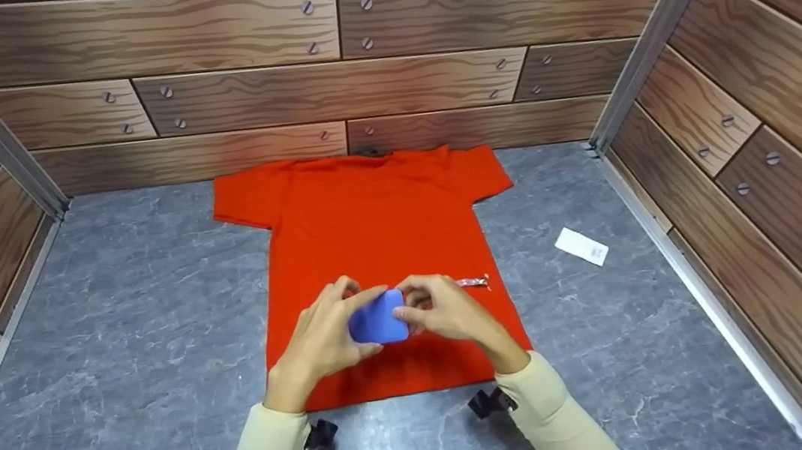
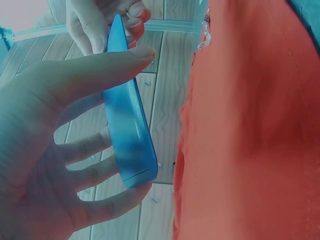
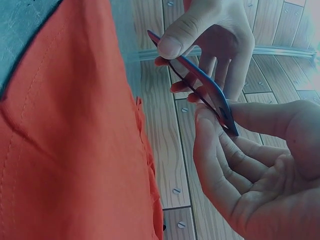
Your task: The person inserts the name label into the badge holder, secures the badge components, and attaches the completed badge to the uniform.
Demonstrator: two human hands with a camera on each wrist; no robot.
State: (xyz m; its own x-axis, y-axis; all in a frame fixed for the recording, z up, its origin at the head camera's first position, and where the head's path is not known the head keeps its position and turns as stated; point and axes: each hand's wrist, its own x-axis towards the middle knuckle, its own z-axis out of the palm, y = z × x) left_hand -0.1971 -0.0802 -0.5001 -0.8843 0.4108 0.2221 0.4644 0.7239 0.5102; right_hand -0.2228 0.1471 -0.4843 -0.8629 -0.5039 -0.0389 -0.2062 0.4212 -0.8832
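Above the lower part of a red T-shirt, both hands hold a small, flat blue case with rounded corners. My left hand grips it from the left, thumb on one side and fingers on the other. At its right end, my right hand pinches the edge between thumb and fingertips. In the left wrist view the blue case stands edge-on, with a thin seam line near one end. From the right wrist the case shows two thin layers with a narrow gap between them.
A small shiny strip lies on the shirt just beyond the right hand. Farther right, a white tag lies on the grey marbled surface. Wood-patterned walls enclose the back and both sides.
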